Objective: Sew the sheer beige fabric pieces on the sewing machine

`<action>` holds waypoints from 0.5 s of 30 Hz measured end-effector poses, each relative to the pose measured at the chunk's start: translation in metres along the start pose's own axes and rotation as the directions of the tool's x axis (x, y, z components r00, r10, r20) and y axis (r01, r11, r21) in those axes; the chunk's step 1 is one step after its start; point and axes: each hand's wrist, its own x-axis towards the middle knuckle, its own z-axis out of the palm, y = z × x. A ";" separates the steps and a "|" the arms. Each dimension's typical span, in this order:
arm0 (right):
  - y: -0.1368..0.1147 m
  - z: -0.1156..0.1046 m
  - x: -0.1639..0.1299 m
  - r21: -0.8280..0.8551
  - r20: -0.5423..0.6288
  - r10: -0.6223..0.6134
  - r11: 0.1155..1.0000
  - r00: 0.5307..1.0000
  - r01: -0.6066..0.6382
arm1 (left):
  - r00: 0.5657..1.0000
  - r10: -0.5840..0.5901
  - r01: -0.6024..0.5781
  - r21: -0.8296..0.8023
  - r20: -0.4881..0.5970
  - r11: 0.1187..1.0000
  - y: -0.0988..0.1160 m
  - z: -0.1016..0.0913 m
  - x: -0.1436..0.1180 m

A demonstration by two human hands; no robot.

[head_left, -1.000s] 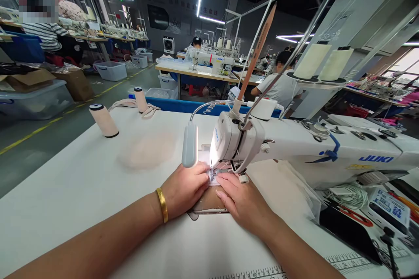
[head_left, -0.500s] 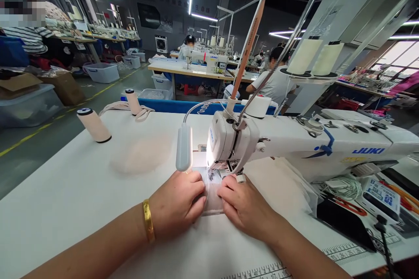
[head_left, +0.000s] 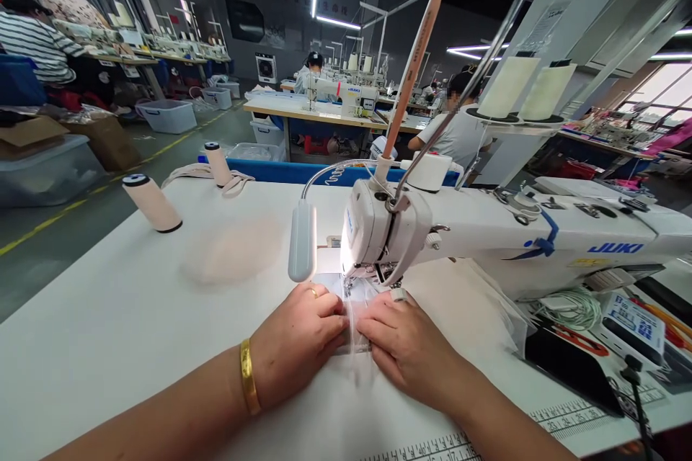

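Observation:
A white sewing machine (head_left: 373, 227) stands before me, its lit needle area just past my fingertips. Between my hands, a thin sheer fabric (head_left: 354, 324) lies under the presser foot and trails in a narrow strip toward me. My left hand (head_left: 300, 324), with a gold bracelet at the wrist, has its fingers bent together on the fabric's left edge. On the other side my right hand (head_left: 405, 338) pinches the same fabric close to the foot. The fingertips are partly hidden.
A grey lamp (head_left: 301, 241) hangs left of the needle. Thread cones (head_left: 152, 203) stand at the table's left edge. More pale sheer fabric (head_left: 459, 302) lies right of my hand. A black phone-like slab (head_left: 567, 367) and cables (head_left: 576, 311) lie farther right. Several people sit at machines beyond.
My left fingers have moved slightly right, toward the fabric's middle. A narrow sheer strip now shows between my hands, running from the foot toward me. My right hand has barely moved.

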 end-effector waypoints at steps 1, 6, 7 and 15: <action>0.000 0.000 0.000 0.008 0.002 0.003 1.000 1.000 -0.003 | 1.000 0.004 -0.004 -0.004 -0.010 1.000 0.001 0.000 -0.001; -0.001 0.000 0.001 0.020 -0.009 0.003 1.000 1.000 -0.002 | 1.000 -0.004 0.004 0.000 -0.007 1.000 0.002 0.001 -0.002; -0.001 0.000 0.002 0.015 -0.018 0.002 1.000 1.000 -0.001 | 1.000 -0.011 0.011 0.005 -0.003 1.000 0.002 0.001 -0.002; 0.004 0.005 0.005 -0.036 -0.074 0.009 0.999 0.997 -0.012 | 0.999 -0.046 0.047 0.061 -0.005 0.997 -0.001 0.002 0.002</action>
